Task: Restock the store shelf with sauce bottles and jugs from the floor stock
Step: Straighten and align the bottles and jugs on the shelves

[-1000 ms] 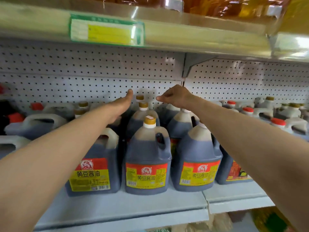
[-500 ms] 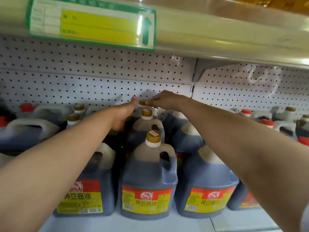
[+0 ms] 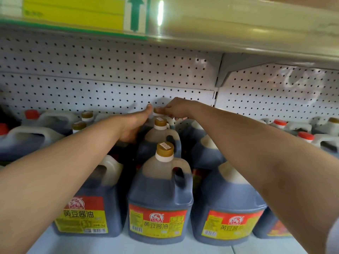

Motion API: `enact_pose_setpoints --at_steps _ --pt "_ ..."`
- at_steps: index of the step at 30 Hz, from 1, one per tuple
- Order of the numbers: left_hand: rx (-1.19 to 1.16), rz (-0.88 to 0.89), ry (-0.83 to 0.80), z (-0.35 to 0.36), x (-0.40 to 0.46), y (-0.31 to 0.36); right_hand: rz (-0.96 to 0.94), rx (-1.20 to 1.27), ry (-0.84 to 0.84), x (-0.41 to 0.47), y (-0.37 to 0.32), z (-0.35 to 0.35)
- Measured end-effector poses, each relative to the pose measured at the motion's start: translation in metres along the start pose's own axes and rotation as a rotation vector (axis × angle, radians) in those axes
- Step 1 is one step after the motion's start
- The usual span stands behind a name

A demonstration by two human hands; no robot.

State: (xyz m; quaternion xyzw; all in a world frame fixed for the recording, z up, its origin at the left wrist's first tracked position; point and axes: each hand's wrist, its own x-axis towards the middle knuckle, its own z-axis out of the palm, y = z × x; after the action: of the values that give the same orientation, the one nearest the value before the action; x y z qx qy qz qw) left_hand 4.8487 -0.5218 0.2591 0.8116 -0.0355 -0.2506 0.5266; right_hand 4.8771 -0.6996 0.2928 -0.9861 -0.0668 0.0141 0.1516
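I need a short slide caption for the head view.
Both hands reach to the rearmost soy sauce jug on the shelf.

We see dark brown-black sauce jugs (image 3: 160, 197) with gold caps (image 3: 164, 148) on white collars and red-and-yellow labels (image 3: 157, 222) printed in dark characters. At the left and right edges, jugs wear red caps (image 3: 305, 136). The back panel (image 3: 110, 74) is white, dotted with black holes. At upper left, our yellow shelf tag (image 3: 73, 13) carries a green arrow.
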Motion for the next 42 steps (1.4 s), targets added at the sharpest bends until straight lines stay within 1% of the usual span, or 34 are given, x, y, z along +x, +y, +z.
enact_pose_setpoints --at_steps 6,13,20,24,26,29,31,33,37,42 --pt "0.009 0.000 0.006 0.002 -0.002 0.001 0.013 -0.015 0.010 0.004 0.002 -0.001" --pt "0.077 -0.003 0.014 0.011 -0.010 0.006 0.027 0.006 0.024 0.006 0.005 -0.002" --pt "0.045 -0.019 0.029 0.011 -0.013 0.005 0.046 -0.021 0.026 -0.004 -0.001 -0.004" --pt "0.039 -0.026 -0.013 0.006 -0.019 0.001 0.007 0.025 0.009 -0.018 -0.003 -0.016" --pt "0.040 -0.047 -0.058 0.002 -0.023 0.000 -0.009 0.112 -0.029 -0.031 -0.003 -0.023" --pt "0.016 -0.093 -0.103 -0.005 -0.027 -0.005 0.005 0.247 -0.175 -0.048 0.001 -0.027" --pt "0.030 -0.114 -0.104 -0.006 -0.029 -0.008 0.019 0.278 -0.246 -0.056 0.004 -0.024" --pt "0.063 -0.129 -0.090 -0.003 -0.029 -0.011 0.030 0.284 -0.267 -0.062 0.005 -0.019" --pt "0.111 -0.140 -0.064 0.003 -0.028 -0.015 0.036 0.299 -0.259 -0.070 0.005 -0.009" --pt "0.059 -0.139 -0.053 0.005 -0.029 -0.017 0.025 0.263 -0.173 -0.075 0.001 -0.001"
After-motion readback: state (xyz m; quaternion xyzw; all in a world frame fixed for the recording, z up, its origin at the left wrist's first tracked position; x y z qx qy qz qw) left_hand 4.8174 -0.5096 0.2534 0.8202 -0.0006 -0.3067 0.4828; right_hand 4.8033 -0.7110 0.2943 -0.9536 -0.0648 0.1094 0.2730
